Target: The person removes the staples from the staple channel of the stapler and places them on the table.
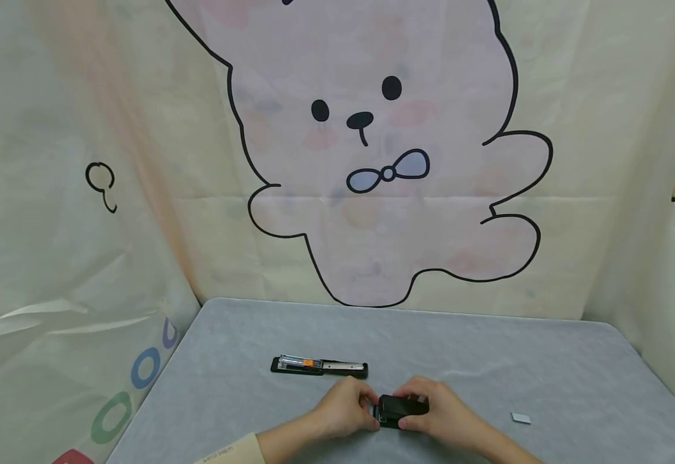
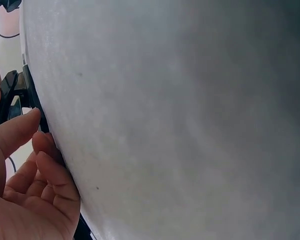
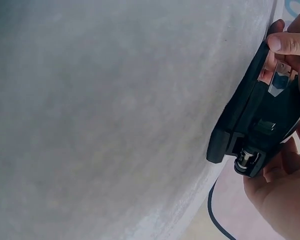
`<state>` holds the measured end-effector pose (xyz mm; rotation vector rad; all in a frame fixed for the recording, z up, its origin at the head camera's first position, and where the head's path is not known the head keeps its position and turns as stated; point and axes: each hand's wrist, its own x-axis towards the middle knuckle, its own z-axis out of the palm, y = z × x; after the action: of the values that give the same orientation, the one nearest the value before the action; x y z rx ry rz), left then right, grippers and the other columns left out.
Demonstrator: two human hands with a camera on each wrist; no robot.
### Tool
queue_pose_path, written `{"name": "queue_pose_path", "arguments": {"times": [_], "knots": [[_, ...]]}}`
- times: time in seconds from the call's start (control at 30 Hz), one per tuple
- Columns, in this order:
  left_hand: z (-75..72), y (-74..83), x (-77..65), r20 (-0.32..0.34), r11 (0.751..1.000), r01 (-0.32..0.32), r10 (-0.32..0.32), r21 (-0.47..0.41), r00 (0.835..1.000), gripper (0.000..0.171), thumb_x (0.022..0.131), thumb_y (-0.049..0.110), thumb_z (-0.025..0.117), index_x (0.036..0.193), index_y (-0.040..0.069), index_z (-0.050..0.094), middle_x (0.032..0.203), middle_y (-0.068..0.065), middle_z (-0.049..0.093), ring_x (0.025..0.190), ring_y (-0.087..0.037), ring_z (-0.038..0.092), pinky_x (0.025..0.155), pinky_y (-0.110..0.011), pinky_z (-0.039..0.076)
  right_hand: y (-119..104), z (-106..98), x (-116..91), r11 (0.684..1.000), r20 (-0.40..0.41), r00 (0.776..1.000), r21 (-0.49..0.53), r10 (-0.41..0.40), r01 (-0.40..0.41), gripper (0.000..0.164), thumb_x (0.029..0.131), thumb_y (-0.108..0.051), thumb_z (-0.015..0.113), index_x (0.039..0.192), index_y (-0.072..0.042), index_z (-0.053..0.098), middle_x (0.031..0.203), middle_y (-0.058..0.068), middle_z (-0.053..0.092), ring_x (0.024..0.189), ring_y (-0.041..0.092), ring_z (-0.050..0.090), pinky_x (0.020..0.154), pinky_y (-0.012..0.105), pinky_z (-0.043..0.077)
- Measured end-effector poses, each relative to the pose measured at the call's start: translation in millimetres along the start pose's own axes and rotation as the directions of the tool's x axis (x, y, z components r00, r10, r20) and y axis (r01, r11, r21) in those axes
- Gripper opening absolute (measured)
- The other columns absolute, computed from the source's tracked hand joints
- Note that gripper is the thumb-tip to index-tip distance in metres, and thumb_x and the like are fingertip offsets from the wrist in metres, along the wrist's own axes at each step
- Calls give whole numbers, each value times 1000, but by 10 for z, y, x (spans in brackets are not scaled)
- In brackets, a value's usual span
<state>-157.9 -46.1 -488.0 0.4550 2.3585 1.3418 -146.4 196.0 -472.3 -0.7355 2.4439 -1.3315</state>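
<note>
A black stapler [image 1: 398,408] sits low over the grey tabletop between both hands. My left hand [image 1: 346,407] pinches one end of it, thumb and finger at the tip of its base [image 2: 35,100]. With thumb and fingers on either side, my right hand [image 1: 438,412] grips the other end. In the right wrist view, the stapler [image 3: 252,117] shows a gap between its base and upper arm, with a small metal spring-like part at the near end. Fingers of my left hand [image 3: 290,45] touch its far tip.
Beyond the hands lies a second black stapler [image 1: 343,367], opened out, with a metal rail and an orange part. A small pale strip [image 1: 520,418], resembling staples, lies to the right on the grey cloth [image 1: 245,399]. A printed curtain [image 1: 459,193] hangs behind the table.
</note>
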Motion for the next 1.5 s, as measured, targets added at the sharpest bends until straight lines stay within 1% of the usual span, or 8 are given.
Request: {"name": "queue_pose_path", "arguments": {"times": [0.27,0.5,0.63,0.87,1.0,1.23,1.4,1.5], "knots": [[-8,15,-1,-2,1000,-15,15,-13,1000,28,70,-5,90,93,6,79,59,4,60,51,-6,50,49,-22,35,-35,-32,-22,1000,-10,1000,2,4,-4,30,88,-24,86,115,-20,75,107,-8,69,92,9,60,78,28,49],[-13,14,0,6,1000,-9,9,-14,1000,26,71,-6,90,90,7,78,60,3,61,52,-7,50,49,-22,34,-67,-74,-66,999,-36,999,-11,-35,35,30,88,-24,86,115,-18,75,109,-8,70,91,8,61,74,29,51],[-11,16,-2,9,1000,1,-1,-18,1000,27,71,-7,90,91,6,79,60,2,61,52,-7,49,49,-22,33,-75,-95,-85,999,-48,998,-15,-31,30,30,87,-24,86,115,-19,75,109,-8,71,91,8,61,74,29,51],[-14,18,5,1,999,-8,8,40,1000,27,71,-4,92,94,4,81,59,4,59,52,-7,49,50,-23,34,-86,-130,-135,997,-84,995,-49,-58,54,30,88,-25,86,115,-19,75,110,-9,71,90,7,62,77,31,54],[-11,28,9,-3,998,-6,6,57,1000,27,70,-3,92,94,4,82,58,5,59,52,-6,49,50,-22,34,-81,-152,-164,996,-101,993,-60,-66,60,29,88,-25,86,115,-18,75,110,-9,71,90,8,63,78,31,54],[8,48,10,-10,994,-32,33,104,999,27,68,-3,92,93,3,82,56,7,58,51,-4,49,49,-22,34,-78,-195,-203,995,-115,989,-57,-92,86,29,89,-24,85,115,-17,75,111,-7,72,93,8,65,79,31,56],[1,51,28,5,997,-9,9,83,1000,25,69,-4,91,92,4,83,56,6,59,51,-4,49,50,-21,33,-58,-230,-243,993,-129,985,-52,-115,109,29,90,-27,85,115,-16,75,110,-7,72,95,8,66,79,32,57],[0,51,40,7,997,-11,11,71,1000,25,69,-5,91,91,4,83,56,6,60,52,-4,48,51,-21,33,-40,-247,-270,992,-147,981,-51,-125,119,29,90,-27,85,115,-17,75,109,-9,72,95,8,67,80,31,57]]}}
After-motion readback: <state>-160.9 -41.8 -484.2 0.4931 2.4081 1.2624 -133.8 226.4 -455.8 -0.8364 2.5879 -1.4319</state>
